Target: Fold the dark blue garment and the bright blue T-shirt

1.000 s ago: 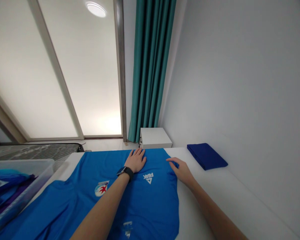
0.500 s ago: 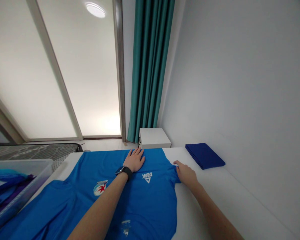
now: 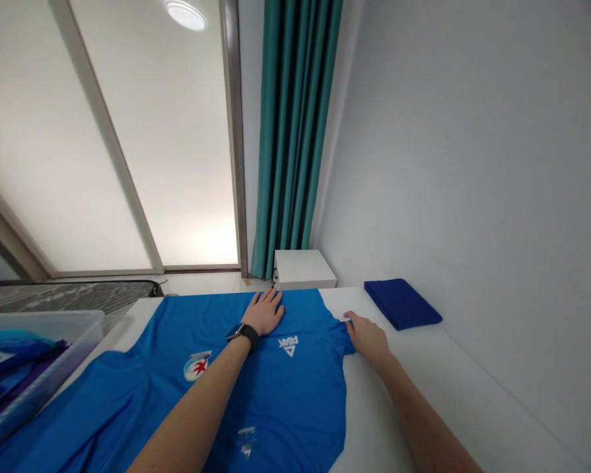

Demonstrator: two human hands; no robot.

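Note:
A blue T-shirt (image 3: 295, 387) with white lettering and a round badge lies spread over the white table (image 3: 374, 420). My left hand (image 3: 263, 311) rests flat on the shirt near its far edge, fingers apart; a black watch (image 3: 243, 334) is on that wrist. At the shirt's right side, my right hand (image 3: 367, 336) pinches the bunched edge of the short sleeve between thumb and fingers. The near part of the shirt runs out of view, and my left forearm covers some of its middle.
Beyond my right hand lies a folded dark blue cloth (image 3: 402, 303) by the wall. A clear plastic bin (image 3: 81, 328) with colourful clothes stands at the left. Past the far table edge are a white cabinet (image 3: 305, 268) and a green curtain (image 3: 295, 144).
Hardly anything differs. The view has shifted slightly; my left hand stays flat on the shirt and my right hand keeps its pinch on the sleeve.

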